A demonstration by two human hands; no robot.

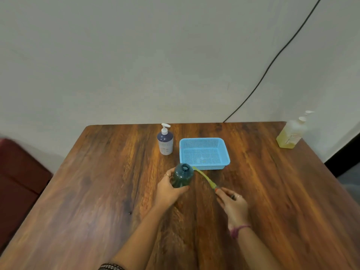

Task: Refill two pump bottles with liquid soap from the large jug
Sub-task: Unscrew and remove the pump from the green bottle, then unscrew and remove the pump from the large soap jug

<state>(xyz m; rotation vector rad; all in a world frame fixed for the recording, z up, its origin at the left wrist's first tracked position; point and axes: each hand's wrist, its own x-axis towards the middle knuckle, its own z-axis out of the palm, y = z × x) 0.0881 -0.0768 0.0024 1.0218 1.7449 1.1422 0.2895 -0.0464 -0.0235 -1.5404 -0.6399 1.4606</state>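
Head view, left to right: the left hand (169,189) curls round the dark green bottle (182,175), whose neck is uncapped and upright on the wooden table (97,191). Beyond that hand stands a white-and-navy pump bottle (165,141). Between the hands slants a yellow-green dip tube (203,176), pinched at its near end by the right hand (232,204). A blue basket (204,153) lies beyond. Far right of both hands stands the large jug (291,134) of yellow soap.

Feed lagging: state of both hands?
Left hand: grips the open dark green plastic bottle.
Right hand: pinches the pump's yellow-green dip tube.
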